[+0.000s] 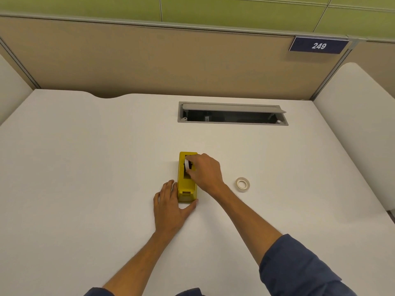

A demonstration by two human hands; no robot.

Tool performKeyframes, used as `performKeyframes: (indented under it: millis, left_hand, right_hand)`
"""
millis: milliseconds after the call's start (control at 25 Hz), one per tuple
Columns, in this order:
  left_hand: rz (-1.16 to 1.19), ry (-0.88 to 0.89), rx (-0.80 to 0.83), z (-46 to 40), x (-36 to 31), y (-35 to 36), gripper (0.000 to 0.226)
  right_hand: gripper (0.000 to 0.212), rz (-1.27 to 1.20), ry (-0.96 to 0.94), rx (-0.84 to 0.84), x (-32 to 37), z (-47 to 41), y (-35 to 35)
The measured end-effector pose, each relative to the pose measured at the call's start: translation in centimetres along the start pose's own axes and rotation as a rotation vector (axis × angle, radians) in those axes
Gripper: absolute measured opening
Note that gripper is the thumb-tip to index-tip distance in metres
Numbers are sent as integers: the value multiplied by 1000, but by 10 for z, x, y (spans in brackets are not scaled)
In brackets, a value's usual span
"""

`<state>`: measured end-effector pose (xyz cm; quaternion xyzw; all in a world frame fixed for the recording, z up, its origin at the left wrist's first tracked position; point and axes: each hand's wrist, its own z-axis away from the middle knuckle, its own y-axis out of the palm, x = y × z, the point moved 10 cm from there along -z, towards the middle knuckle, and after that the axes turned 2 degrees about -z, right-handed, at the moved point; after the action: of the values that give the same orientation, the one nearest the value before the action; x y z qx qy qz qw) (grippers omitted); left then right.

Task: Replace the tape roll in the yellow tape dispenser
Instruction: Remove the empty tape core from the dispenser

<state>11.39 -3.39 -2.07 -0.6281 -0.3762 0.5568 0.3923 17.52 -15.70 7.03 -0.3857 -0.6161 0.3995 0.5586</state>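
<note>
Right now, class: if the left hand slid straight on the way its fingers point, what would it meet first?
Probably nothing on the desk: the left hand lies alongside the yellow dispenser, fingers pointing toward the far partition, though depth is hard to judge.

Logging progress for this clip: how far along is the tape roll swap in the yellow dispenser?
Nothing looks finished yet. In hand: the right hand pinches a white tape roll at the open well of the yellow plastic tape dispenser, while the left hand braces its near end. Whether that roll is going in or coming out cannot be told. A second whitish roll lies on the white desk.
</note>
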Motion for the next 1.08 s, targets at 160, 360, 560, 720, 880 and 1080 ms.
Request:
performKeyframes:
  millis: [160,360,560,720,880,1080]
  left_hand:
    - [-9,8,2,0,-1,-1,92]
    - [-21,15,-2,2,-2,-2,92]
    - [-9,22,10,1,-2,-2,93]
    - [28,58,98,2,3,0,89]
    - [191,33,168,1,12,-11,78]
    - [473,120,-56,4,-8,-69,46]
  right_hand:
    - [17,-25,-6,-27,1,3,-5]
    - [18,-123,-2,-36,-1,8,-8]
    - [36,-183,15,-64,-2,15,-14]
    - [37,-233,17,-101,-5,26,-22]
    - [41,-319,20,-110,-8,39,-28]
    - [43,-486,2,-90,-7,59,-33]
